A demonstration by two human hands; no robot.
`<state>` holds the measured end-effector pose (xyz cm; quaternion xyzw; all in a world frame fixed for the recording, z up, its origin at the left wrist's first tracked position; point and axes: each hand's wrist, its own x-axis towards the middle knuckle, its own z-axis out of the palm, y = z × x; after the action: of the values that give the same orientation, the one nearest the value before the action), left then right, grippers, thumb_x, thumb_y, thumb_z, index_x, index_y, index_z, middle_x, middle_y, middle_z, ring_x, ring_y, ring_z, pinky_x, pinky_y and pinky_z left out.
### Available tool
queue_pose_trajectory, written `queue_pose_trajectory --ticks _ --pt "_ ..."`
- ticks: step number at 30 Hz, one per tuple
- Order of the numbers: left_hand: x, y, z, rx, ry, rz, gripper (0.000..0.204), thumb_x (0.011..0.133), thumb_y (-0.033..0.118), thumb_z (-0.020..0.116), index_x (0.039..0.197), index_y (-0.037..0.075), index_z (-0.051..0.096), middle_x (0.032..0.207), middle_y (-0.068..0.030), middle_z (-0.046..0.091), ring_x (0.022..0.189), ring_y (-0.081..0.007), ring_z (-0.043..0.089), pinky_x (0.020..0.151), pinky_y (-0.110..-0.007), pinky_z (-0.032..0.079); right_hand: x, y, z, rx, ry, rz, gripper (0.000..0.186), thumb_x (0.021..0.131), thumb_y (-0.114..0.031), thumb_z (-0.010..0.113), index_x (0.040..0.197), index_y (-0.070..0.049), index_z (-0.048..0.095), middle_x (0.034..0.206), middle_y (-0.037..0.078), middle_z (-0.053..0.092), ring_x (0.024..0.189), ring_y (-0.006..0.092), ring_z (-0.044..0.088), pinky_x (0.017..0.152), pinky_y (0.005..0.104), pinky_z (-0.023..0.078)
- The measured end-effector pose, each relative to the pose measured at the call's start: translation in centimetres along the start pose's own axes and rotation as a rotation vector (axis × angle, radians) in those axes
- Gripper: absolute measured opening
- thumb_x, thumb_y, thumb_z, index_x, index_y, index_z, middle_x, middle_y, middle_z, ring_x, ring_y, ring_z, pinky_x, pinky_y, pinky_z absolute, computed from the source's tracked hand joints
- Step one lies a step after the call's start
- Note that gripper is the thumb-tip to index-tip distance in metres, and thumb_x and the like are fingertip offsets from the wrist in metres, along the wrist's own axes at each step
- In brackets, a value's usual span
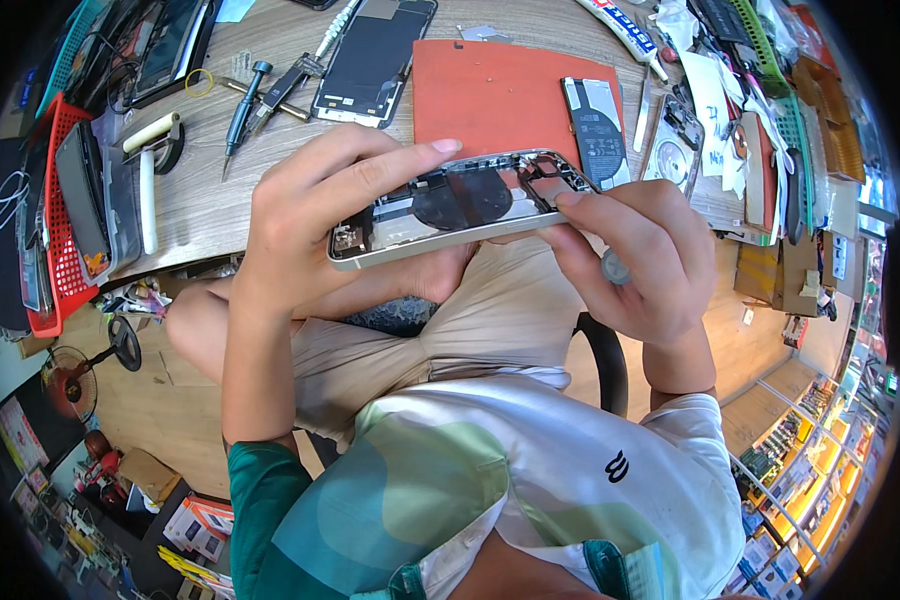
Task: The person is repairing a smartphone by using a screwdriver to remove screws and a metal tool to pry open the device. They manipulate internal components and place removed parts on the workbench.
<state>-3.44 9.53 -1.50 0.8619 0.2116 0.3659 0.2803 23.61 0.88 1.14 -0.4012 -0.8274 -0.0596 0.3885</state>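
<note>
My left hand [305, 205] grips an opened smartphone housing [460, 205] by its left end, fingers along the far edge. The housing is tilted above the desk's front edge, its inside facing up, with a dark round pad in the middle. At its right corner, the thumb and forefinger of my right hand [635, 255] are closed on the rim. A round grey tool end [615, 266] pokes out from that hand's curled fingers; the rest of this tool is hidden. Just beyond, a phone battery [598, 130] lies on a red mat [490, 100].
A detached phone screen [375, 60] lies left of the mat, near a blue screwdriver [245, 115]. At the back right is a glue tube [620, 30]. Tweezers [643, 110] and another opened phone [673, 145] lie right of the mat. A red basket [65, 210] stands at far left.
</note>
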Motion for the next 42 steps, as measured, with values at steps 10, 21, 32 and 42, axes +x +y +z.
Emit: queue_pose_trajectory --ticks 10,21,32,42 --pt "-0.3 -1.0 1.9 -0.013 0.095 0.001 0.063 0.058 0.024 0.099 0.116 0.005 0.082 0.086 -0.0080 0.070 0.075 -0.0228 0.070 0.065 -0.032 0.055 1.4 0.1 -2.6 0.077 -0.088 0.205 0.035 0.078 -0.009 0.090 0.109 -0.001 0.075 0.088 0.008 0.073 0.071 0.0195 0.069 0.058 0.0290 0.053" --pt "0.8 -0.9 0.9 0.027 0.050 0.084 0.051 0.063 0.017 0.095 0.109 0.002 0.081 0.081 -0.0075 0.071 0.069 -0.0208 0.072 0.060 -0.029 0.053 0.1 11.4 -5.5 -0.128 -0.230 0.677 0.030 0.100 -0.023 0.075 0.126 -0.009 0.072 0.096 0.008 0.073 0.075 0.0129 0.065 0.069 0.0301 0.053" --pt "0.2 -1.9 0.7 -0.035 0.032 0.093 0.048 0.071 0.023 0.083 0.114 0.001 0.082 0.084 -0.0088 0.072 0.073 -0.0244 0.073 0.063 -0.032 0.055 2.7 12.7 0.1 -0.212 -0.352 0.584 0.033 0.098 -0.016 0.071 0.129 -0.006 0.069 0.111 0.019 0.070 0.096 0.0369 0.068 0.087 0.0441 0.055" --pt "0.0 -2.4 0.6 -0.014 0.030 0.117 0.051 0.068 0.029 0.086 0.111 0.002 0.080 0.080 -0.0064 0.064 0.065 -0.0225 0.065 0.056 -0.033 0.049 1.8 13.1 -5.8 -0.501 -0.720 0.086 0.030 0.083 0.002 0.070 0.112 -0.007 0.068 0.115 0.006 0.066 0.100 0.0298 0.071 0.078 0.0423 0.059"
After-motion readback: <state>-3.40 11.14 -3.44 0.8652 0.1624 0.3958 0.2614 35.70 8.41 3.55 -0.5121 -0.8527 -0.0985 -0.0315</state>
